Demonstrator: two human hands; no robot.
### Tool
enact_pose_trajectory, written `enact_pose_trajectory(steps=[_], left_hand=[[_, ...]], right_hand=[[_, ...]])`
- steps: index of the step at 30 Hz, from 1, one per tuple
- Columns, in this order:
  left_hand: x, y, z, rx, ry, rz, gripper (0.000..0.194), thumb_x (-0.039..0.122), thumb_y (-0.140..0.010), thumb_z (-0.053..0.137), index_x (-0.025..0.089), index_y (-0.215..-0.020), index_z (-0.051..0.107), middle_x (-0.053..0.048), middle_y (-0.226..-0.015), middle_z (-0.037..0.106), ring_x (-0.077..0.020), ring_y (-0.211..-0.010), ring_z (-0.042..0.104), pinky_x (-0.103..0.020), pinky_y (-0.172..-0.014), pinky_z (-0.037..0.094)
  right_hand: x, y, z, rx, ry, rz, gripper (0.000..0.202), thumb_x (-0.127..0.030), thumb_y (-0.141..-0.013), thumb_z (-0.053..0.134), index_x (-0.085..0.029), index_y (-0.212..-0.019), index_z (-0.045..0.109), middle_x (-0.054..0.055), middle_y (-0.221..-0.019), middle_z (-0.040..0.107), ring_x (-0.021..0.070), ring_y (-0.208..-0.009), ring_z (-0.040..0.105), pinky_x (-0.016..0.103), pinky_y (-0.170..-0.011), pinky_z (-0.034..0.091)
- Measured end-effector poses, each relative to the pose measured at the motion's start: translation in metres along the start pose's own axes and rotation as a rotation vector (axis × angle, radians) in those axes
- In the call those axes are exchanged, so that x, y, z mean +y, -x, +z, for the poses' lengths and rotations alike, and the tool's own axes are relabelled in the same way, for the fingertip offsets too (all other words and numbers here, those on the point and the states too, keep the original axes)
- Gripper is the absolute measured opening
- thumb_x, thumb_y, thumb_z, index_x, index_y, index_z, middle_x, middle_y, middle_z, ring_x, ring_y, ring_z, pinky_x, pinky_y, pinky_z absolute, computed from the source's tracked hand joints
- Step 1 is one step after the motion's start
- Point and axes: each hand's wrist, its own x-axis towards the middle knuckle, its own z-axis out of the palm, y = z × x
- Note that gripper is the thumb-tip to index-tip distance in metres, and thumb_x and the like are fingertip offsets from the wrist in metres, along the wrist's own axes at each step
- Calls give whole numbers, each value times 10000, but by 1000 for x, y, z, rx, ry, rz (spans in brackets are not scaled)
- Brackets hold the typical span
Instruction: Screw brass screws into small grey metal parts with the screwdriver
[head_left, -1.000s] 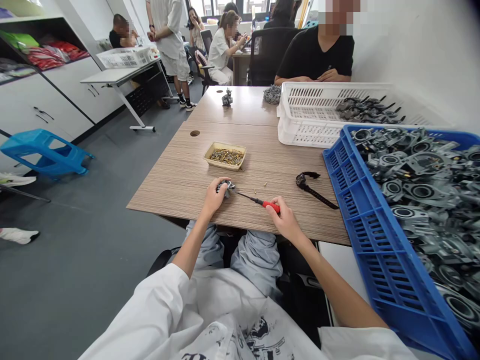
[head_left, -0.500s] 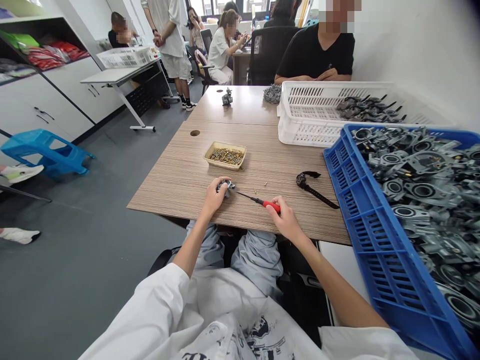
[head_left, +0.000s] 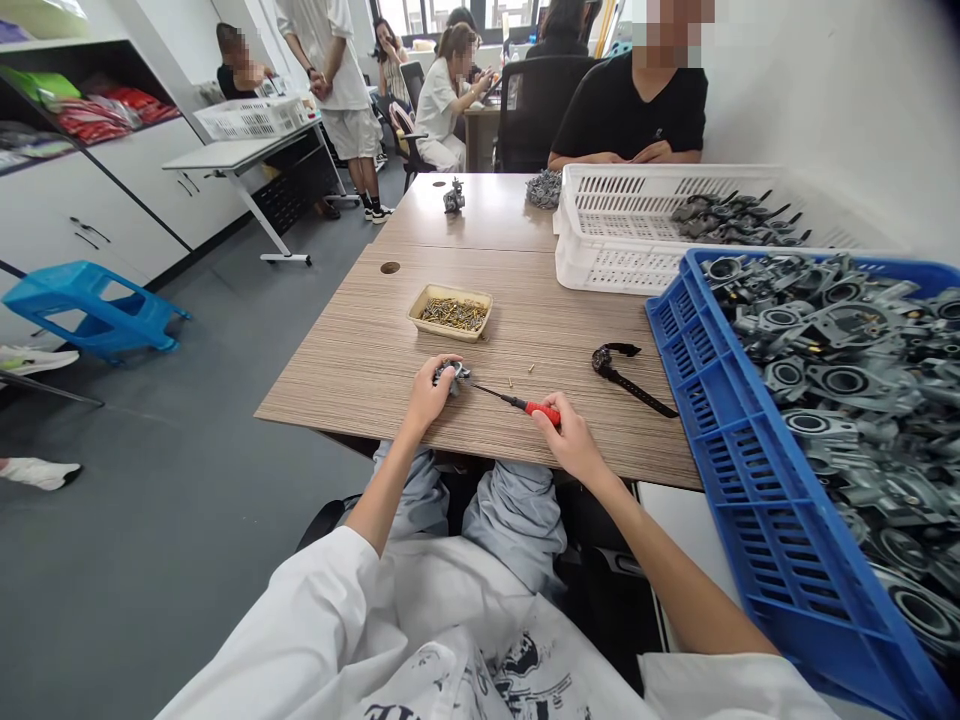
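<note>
My left hand [head_left: 430, 391] is closed around a small grey metal casting [head_left: 459, 373] at the near side of the table. A screwdriver [head_left: 538, 410] with a red and black handle is gripped in my right hand [head_left: 568, 434]. Its thin shaft points left, and the tip meets or nearly meets the casting's right side; exact contact is too small to tell. Two small brass-coloured screws [head_left: 511, 382] lie on the wood just beyond the shaft. Past my left hand sits a cream tray [head_left: 414, 321] filled with many such screws.
A black wristwatch [head_left: 602, 361] lies right of the screws. Along the right stand a blue crate [head_left: 694, 370] heaped with metal castings and a white crate [head_left: 600, 270] holding dark parts. Another metal part [head_left: 454, 197] stands farther back. Across the table sits a person in black [head_left: 637, 110].
Both hands, the casting and the screwdriver keep practically the same places. Only the camera view has shifted very slightly.
</note>
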Motion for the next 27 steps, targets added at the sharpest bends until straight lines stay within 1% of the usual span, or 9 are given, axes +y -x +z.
enact_pose_trajectory(steps=[14, 20, 27], left_hand=[[-1, 0, 0, -2, 11, 4, 319, 288, -971, 494, 196, -1128, 755, -75, -1111, 756, -235, -1044, 672, -374, -991, 510], [-1, 0, 0, -4, 3, 4, 317, 282, -973, 488, 199, -1128, 751, -68, -1126, 759, -232, -1078, 677, -369, -1018, 507], [0, 0, 0, 0, 16, 9, 315, 292, -972, 492, 198, -1122, 752, -71, -1123, 760, -235, -1068, 678, -367, -1002, 505]], right_hand=[[-1, 0, 0, -2, -4, -2, 287, -537, -1009, 514, -253, -972, 503, -23, -694, 548, 203, -625, 527, 314, -642, 372], [2, 0, 0, 5, -10, -26, 293, -537, -1010, 519, -248, -966, 503, -27, -695, 555, 189, -610, 518, 305, -632, 370], [1, 0, 0, 1, -12, -14, 294, -536, -1012, 520, -245, -965, 507, -26, -700, 556, 184, -609, 512, 304, -637, 369]])
